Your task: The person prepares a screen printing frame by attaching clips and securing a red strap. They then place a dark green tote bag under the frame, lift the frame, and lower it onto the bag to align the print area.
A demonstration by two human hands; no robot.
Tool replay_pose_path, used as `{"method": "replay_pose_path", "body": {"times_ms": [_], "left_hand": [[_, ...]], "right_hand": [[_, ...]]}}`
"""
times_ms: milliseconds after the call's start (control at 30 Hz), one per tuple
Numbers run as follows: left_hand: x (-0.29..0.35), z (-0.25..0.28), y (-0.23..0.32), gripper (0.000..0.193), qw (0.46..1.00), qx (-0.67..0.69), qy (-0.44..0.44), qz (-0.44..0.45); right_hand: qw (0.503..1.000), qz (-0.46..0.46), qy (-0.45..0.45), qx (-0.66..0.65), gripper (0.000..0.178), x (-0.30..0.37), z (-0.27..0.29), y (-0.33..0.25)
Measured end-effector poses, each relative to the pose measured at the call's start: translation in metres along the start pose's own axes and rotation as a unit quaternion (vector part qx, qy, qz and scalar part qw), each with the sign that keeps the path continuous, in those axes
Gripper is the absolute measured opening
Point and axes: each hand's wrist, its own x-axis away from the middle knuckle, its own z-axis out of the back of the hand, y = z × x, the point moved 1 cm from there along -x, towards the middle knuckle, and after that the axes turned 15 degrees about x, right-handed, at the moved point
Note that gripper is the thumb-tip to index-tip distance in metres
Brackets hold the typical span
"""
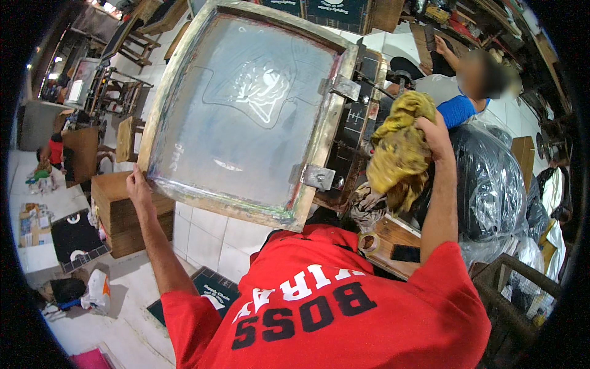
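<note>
A large wooden-framed printing screen (326, 132) is tilted up in front of me. Its grey mesh (209, 141) carries a white line design within a drawn outline. My left hand (140, 186) grips the lower left corner of the frame, fingers closed on the wood. In my right hand (437, 135) is a crumpled, stained yellow rag (399, 154), lifted to the right of the screen and slightly blurred. Two metal hinge clamps, an upper one (346, 88) and a lower one (318, 177), hold the frame's right side.
A roll of tape (369, 242) lies on a wooden board right of my body. Clear plastic covers a dark bulky thing (485, 178) at the right. Beyond it, another person in blue (461, 114) sits. Stacked wooden boxes (129, 215) stand at the left, with a dark printed panel (77, 237) beside them.
</note>
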Motion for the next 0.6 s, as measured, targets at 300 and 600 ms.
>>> {"method": "replay_pose_path", "body": {"times_ms": [300,600], "left_hand": [[-0.012,0.012,-0.006,0.048,1.000,-0.007,-0.010,-0.003],[-0.018,0.010,-0.005,0.048,1.000,-0.007,-0.014,0.000]], "right_hand": [[0.947,0.034,0.299,0.115,0.038,0.009,0.081,-0.069],[0.859,0.175,0.277,0.393,0.042,-0.043,0.060,-0.031]]}}
